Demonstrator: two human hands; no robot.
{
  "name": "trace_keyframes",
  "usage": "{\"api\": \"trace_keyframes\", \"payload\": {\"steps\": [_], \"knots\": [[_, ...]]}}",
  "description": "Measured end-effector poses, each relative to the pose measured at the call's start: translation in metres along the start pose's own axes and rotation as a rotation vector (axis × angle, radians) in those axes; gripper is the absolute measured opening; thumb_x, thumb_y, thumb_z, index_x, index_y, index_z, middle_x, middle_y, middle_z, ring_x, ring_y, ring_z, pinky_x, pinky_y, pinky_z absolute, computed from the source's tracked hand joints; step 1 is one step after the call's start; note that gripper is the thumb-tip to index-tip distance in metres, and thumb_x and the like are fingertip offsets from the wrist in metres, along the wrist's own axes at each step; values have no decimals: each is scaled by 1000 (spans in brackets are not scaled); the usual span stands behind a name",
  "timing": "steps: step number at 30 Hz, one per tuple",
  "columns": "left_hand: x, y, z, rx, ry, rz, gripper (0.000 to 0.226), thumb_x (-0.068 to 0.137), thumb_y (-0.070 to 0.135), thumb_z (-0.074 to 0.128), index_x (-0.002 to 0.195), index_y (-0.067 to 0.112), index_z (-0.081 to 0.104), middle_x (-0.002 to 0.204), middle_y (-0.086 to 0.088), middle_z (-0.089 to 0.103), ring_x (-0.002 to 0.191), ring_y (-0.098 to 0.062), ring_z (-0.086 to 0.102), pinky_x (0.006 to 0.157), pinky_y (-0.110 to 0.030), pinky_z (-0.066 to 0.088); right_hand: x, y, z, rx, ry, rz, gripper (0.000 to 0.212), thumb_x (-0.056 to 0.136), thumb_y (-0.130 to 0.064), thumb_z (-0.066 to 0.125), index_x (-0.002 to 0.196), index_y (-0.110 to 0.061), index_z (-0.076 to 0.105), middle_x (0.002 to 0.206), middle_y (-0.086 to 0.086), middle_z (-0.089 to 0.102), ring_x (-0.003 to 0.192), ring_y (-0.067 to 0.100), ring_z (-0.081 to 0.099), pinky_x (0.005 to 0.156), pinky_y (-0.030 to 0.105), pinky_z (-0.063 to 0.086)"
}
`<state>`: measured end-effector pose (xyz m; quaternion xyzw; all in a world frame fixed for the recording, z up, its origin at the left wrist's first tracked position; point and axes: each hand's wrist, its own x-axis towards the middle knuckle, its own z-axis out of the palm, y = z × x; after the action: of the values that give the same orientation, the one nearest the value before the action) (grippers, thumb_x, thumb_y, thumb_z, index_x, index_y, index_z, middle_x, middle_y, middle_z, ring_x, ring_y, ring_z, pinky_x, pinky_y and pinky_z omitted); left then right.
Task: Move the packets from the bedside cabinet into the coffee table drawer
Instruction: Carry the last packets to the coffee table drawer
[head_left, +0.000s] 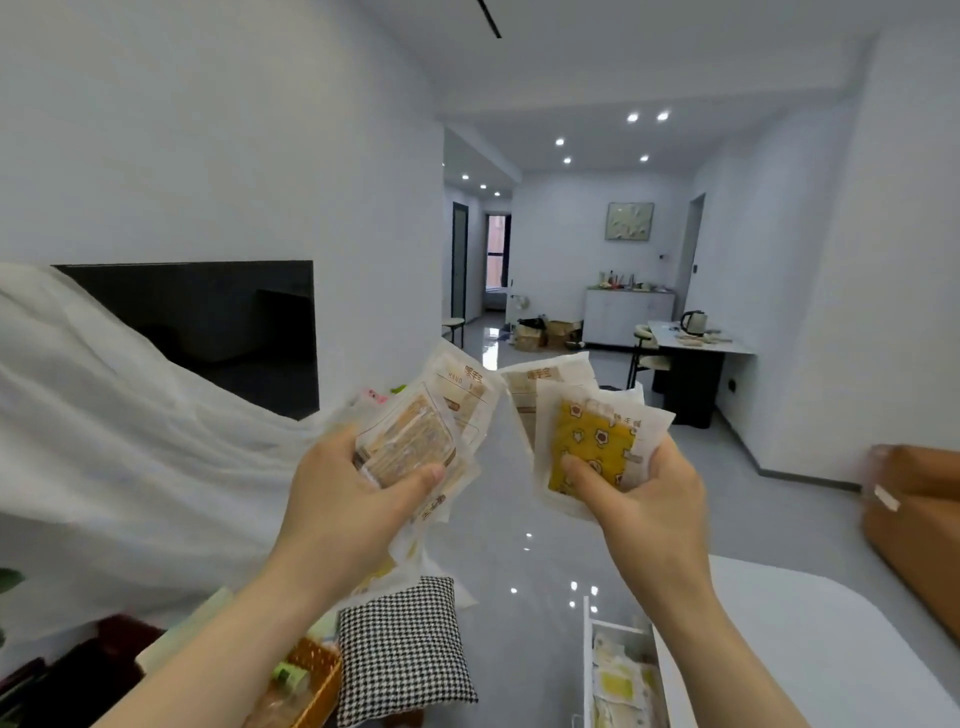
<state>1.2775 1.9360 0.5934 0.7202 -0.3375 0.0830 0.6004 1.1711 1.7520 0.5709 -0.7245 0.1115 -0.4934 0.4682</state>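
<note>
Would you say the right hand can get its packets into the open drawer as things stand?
Probably yes: the drawer stands open below the right hand, which holds its packets, and nothing visible lies between.

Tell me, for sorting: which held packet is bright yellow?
The yellow packet pinched in the right hand, printed with flower shapes; the left hand grips a tan striped packet.

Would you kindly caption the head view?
Left hand and right hand each grip packets above the open drawer.

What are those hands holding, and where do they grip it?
Left hand grips brown packets, right hand yellow packets; both hold the lower part, thumb in front.
</note>
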Motion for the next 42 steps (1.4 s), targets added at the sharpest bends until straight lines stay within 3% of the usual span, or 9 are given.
{"api": "trace_keyframes", "payload": {"steps": [6, 11, 17, 22, 28, 34, 42], "knots": [[52, -38, 38, -81, -138, 55, 34, 75, 14, 76, 93, 39, 62, 75, 40, 64, 80, 20, 60, 55, 0, 44, 28, 32, 3, -100, 94, 38, 34, 76, -15, 77, 102, -28, 59, 91, -17, 66, 84, -12, 63, 58, 5, 48], [101, -66, 84, -123, -206, 80, 38, 75, 17, 77, 109, 28, 65, 91, 16, 70, 88, 14, 61, 58, -2, 47, 60, 69, -4, -128, 169, 54, 35, 77, -12, 76, 93, -36, 57, 86, -21, 65, 81, -14, 62, 56, 3, 46], [162, -79, 148, -139, -303, 147, 38, 74, 20, 77, 93, 47, 59, 90, 36, 65, 88, 14, 62, 69, -13, 54, 112, 112, -21, -180, 266, 65, 34, 77, -14, 76, 90, -38, 56, 86, -18, 67, 81, -11, 64, 59, 5, 48], [202, -91, 198, -217, -379, 161, 42, 73, 15, 78, 96, 45, 58, 80, 34, 66, 85, 19, 60, 64, -2, 48, 145, 139, -34, -244, 327, 70, 38, 77, -16, 76, 93, -43, 54, 92, -22, 66, 88, -10, 63, 62, 6, 50], [244, -107, 249, -298, -508, 180, 42, 74, 14, 77, 100, 41, 59, 90, 28, 64, 81, 23, 57, 60, 2, 44, 175, 165, -43, -354, 424, 94, 40, 77, -15, 76, 94, -42, 52, 90, -24, 62, 83, -17, 61, 60, 2, 47], [292, -135, 295, -376, -669, 223, 41, 73, 15, 78, 97, 44, 60, 81, 40, 64, 84, 18, 60, 61, -1, 46, 195, 197, -40, -470, 588, 129, 37, 76, -18, 77, 105, -29, 56, 91, -24, 62, 84, -16, 61, 62, 4, 49], [354, -155, 352, -504, -880, 261, 44, 74, 13, 77, 90, 48, 57, 81, 40, 64, 83, 18, 61, 61, -2, 47, 222, 221, -27, -621, 806, 217, 40, 76, -20, 76, 98, -42, 49, 88, -32, 55, 73, -9, 61, 56, 1, 47]]}}
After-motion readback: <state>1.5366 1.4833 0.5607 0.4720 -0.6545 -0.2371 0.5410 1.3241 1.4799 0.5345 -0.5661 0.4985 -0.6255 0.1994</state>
